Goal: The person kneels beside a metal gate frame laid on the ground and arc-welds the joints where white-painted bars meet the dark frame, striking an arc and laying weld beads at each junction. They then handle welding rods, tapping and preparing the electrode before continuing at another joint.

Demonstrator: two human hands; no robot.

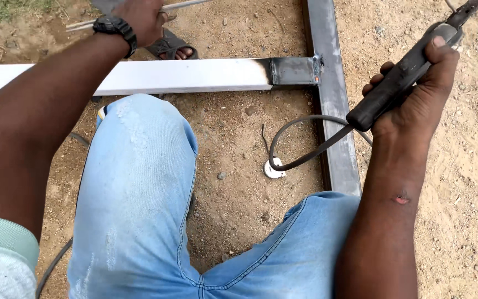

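Your right hand point(416, 94) is closed around the black electrode holder point(402, 83) at two o'clock, thumb pressed along the top of its insulated handle; that handle is the place to hold, well back from the metal jaws at the tip. It looks rigid and fairly weighty, and the stiff black cable point(305, 149) looping below it will tug. Your left hand point(139, 19), wearing a black wristwatch point(116, 26), reaches to eleven o'clock and closes on thin welding rods point(181, 5), light and springy. The white steel tube point(139, 76) meets the grey steel tube point(330, 83) at a scorched joint point(316, 67) at one o'clock. No packages or labels show.
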